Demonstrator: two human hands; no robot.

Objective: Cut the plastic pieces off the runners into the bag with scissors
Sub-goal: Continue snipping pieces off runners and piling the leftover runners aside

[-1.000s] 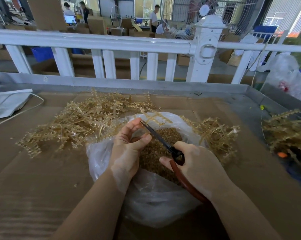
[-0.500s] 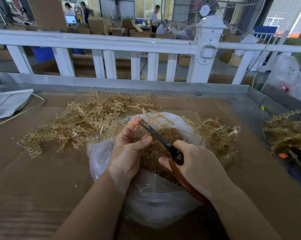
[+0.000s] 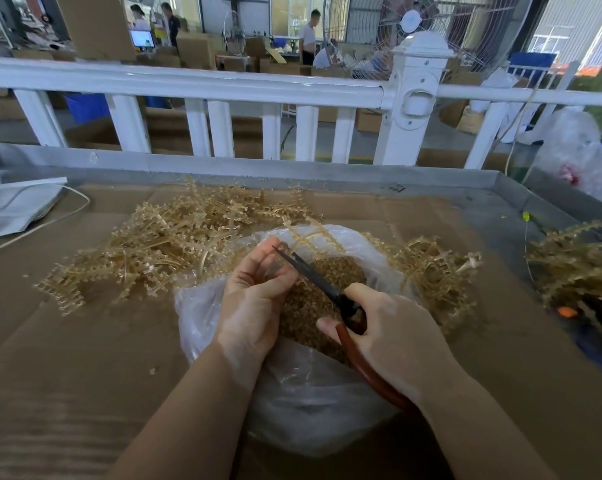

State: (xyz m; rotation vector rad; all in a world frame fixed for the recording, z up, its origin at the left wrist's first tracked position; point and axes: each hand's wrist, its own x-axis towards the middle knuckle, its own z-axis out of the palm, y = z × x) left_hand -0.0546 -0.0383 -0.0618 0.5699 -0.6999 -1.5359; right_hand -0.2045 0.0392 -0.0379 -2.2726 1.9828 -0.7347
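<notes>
While the clear plastic bag (image 3: 292, 403) sits at the near middle of the cardboard-lined table (image 3: 67, 375), both hands work directly over its open mouth. Inside the bag lies a bed of cut amber plastic pieces (image 3: 303, 303). The left hand (image 3: 254, 296) is over the bag's left rim, fingers curled inward with thumb and fingertips pinched on a runner; the part held is largely hidden by the fingers. The right hand (image 3: 393, 337) is over the bag's right side, fingers wrapped round the red-brown handles of the scissors (image 3: 324, 285). The dark blades run up and left from that hand to the left fingertips; whether they are parted or closed cannot be told.

One runner (image 3: 310, 237) leans out over the bag's far rim. A broad heap of runners (image 3: 161, 247) lies beyond and left of the bag, touching its far-left edge. A smaller heap (image 3: 431, 268) lies against the bag's right side. A third heap (image 3: 576, 268) sits well to the right of the bag, at the table's right edge.

Bare cardboard extends left of the bag and toward the near edge, with a few loose bits on it. Beyond the bag, a raised grey metal rim (image 3: 258, 164) bounds the table, with a white railing (image 3: 188, 84) behind it. A white sheet and cord (image 3: 19, 206) lie far left of the bag.
</notes>
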